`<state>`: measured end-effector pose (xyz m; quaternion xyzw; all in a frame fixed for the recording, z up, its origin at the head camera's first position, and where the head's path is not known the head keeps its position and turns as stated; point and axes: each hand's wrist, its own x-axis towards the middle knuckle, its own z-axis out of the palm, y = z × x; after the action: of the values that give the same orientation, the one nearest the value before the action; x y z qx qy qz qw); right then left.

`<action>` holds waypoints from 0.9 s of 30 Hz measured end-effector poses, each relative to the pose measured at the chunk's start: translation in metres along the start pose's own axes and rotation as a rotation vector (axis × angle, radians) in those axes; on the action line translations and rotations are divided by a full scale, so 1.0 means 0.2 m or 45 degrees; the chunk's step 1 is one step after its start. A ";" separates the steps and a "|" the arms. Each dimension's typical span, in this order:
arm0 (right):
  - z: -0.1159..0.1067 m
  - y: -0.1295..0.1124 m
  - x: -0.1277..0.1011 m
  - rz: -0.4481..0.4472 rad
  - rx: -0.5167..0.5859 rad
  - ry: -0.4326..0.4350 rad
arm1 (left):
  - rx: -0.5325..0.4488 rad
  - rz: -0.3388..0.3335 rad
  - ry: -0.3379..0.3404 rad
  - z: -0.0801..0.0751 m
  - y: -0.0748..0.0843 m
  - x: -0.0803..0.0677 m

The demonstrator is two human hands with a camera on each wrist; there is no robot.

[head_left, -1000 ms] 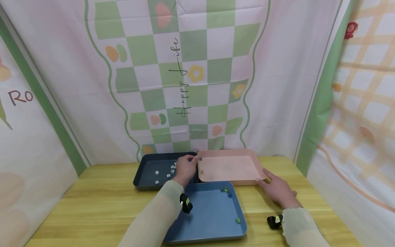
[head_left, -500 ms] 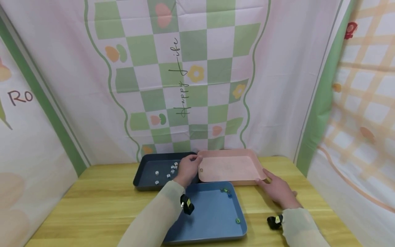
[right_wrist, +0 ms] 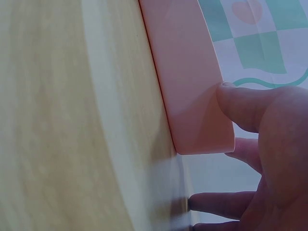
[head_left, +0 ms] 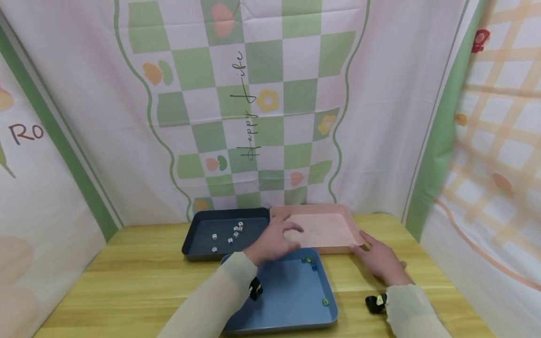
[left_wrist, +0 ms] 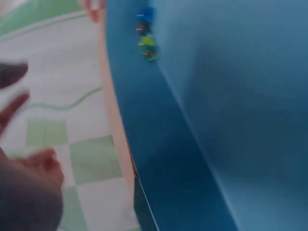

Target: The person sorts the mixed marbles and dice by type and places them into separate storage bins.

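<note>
My left hand [head_left: 276, 237] hovers over the back edge of the blue tray [head_left: 287, 295] and the near left corner of the pink tray [head_left: 314, 225], fingers spread. Nothing shows between these fingers; in the left wrist view they are blurred. At the pink tray's near right corner, my right hand [head_left: 380, 258] holds on, thumb at the front rim and forefinger round the side, as the right wrist view also shows. Small shiny green and blue balls [head_left: 310, 260] sit in the blue tray's far right corner, and a single green ball [head_left: 325, 302] lies by its right wall.
A dark navy tray [head_left: 198, 239] with several white dice [head_left: 235, 234] stands at the back left, beside the pink one. All three trays rest on a wooden table [head_left: 127, 281]. Behind it hangs a printed curtain [head_left: 262, 117].
My left hand has come away from the pink tray's left rim, moving right and nearer, its pinched fingers now spread. It covers the small piece seen there before. The right hand stays put.
</note>
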<state>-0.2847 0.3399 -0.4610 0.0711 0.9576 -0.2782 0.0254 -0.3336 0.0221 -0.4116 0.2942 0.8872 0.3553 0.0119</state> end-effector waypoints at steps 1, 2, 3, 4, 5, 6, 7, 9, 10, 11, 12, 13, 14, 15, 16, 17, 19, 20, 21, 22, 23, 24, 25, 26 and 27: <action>0.00 0.00 0.00 -0.001 0.000 0.001 | 0.079 0.057 -0.064 0.01 0.01 -0.01; 0.00 0.00 0.00 -0.001 0.001 0.001 | 0.143 0.110 -0.119 0.02 0.03 -0.03; 0.00 0.00 0.00 -0.002 -0.002 0.002 | 0.197 0.161 -0.166 0.02 0.04 -0.04; -0.01 0.00 0.00 0.000 -0.002 0.001 | 0.243 0.202 -0.206 0.03 0.05 -0.05; -0.01 0.00 0.00 0.000 -0.005 0.002 | 0.287 0.246 -0.237 0.04 0.06 -0.06; -0.01 0.00 0.00 0.002 -0.005 0.000 | 0.310 0.276 -0.267 0.05 0.07 -0.07; -0.01 0.00 0.00 0.003 -0.005 -0.001 | 0.331 0.303 -0.295 0.07 0.08 -0.07; -0.01 0.00 0.00 0.005 -0.006 -0.003 | 0.371 0.359 -0.354 0.09 0.09 -0.08; -0.01 0.00 0.00 0.007 -0.003 -0.005 | 0.389 0.381 -0.387 0.10 0.09 -0.09; -0.01 0.00 0.00 0.008 -0.002 -0.007 | 0.413 0.408 -0.417 0.11 0.09 -0.09; 0.00 0.00 0.00 0.011 0.000 -0.007 | 0.431 0.432 -0.451 0.12 0.09 -0.10; 0.00 0.00 0.00 0.010 -0.002 -0.007 | 0.453 0.461 -0.481 0.14 0.10 -0.10; 0.00 0.00 0.00 0.012 -0.001 -0.006 | 0.488 0.502 -0.507 0.15 0.10 -0.10; 0.00 0.00 0.00 0.014 0.000 -0.004 | 0.514 0.533 -0.535 0.16 0.10 -0.11; 0.00 0.00 0.00 0.015 0.000 -0.003 | 0.544 0.564 -0.559 0.16 0.11 -0.11; 0.01 0.00 0.00 0.014 -0.001 0.000 | 0.576 0.600 -0.577 0.17 0.11 -0.11; 0.01 0.00 0.00 0.013 0.001 0.006 | 0.630 0.651 -0.615 0.19 0.12 -0.12; 0.01 0.00 0.00 0.013 0.001 0.008 | 0.653 0.669 -0.634 0.19 0.13 -0.12; 0.01 0.00 0.00 0.012 0.001 0.010 | 0.668 0.676 -0.650 0.20 0.13 -0.12; 0.01 0.00 0.00 0.012 -0.001 0.011 | 0.681 0.689 -0.663 0.21 0.13 -0.12; 0.01 0.00 0.00 0.012 -0.002 0.012 | 0.696 0.708 -0.673 0.21 0.13 -0.12; 0.01 0.00 0.00 0.011 -0.003 0.012 | 0.702 0.714 -0.684 0.22 0.13 -0.13; 0.01 0.00 0.00 0.011 -0.005 0.013 | 0.706 0.722 -0.693 0.22 0.13 -0.13; 0.01 0.00 0.00 0.010 -0.006 0.013 | 0.708 0.733 -0.698 0.23 0.14 -0.13; 0.01 0.00 0.00 0.010 -0.008 0.013 | 0.703 0.741 -0.704 0.23 0.14 -0.13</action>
<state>-0.2850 0.3395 -0.4625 0.0762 0.9582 -0.2749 0.0217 -0.2878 0.0526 -0.4335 0.6054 0.7929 0.0038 0.0688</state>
